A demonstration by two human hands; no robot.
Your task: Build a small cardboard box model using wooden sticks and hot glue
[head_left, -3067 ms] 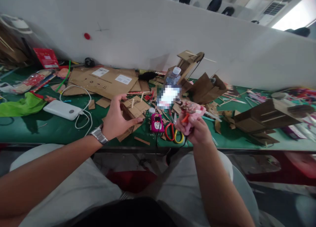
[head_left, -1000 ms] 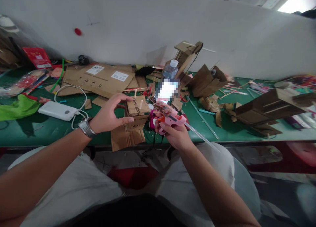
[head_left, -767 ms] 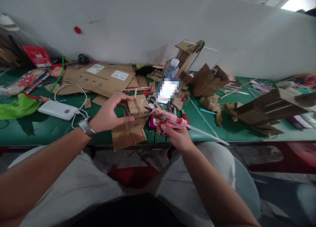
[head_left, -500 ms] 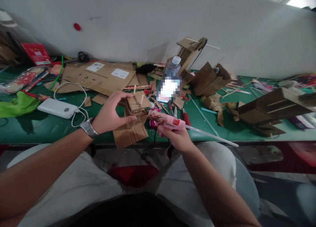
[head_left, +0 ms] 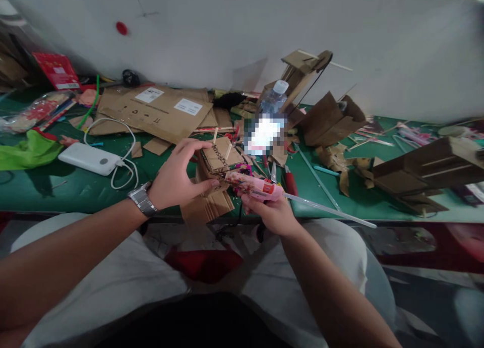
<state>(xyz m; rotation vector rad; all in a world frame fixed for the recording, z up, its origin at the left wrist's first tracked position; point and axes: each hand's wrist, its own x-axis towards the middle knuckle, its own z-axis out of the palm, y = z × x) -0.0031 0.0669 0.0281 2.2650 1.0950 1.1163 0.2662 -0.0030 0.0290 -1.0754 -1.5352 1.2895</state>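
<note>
My left hand (head_left: 177,179), a metal watch on its wrist, is wrapped round a small cardboard box model (head_left: 218,159) with thin wooden sticks poking up from its top. It holds the box just above the near edge of the green table (head_left: 75,189). My right hand (head_left: 273,214) grips a pink hot glue gun (head_left: 254,186). The gun's nozzle points left and meets the box's right side. A clear glue stick (head_left: 333,212) trails out of the gun's back toward the right.
A white power bank (head_left: 88,159) with a looped cable lies left. Flattened cardboard (head_left: 155,111) sits behind it. A water bottle (head_left: 275,97), cardboard constructions (head_left: 328,118), red-handled tools (head_left: 289,179), scraps and a green bag (head_left: 26,154) litter the table. My lap is below.
My right hand swung the glue gun from upright to level and brought its nozzle to the box. My left hand lifted and turned the box. The view shifted slightly.
</note>
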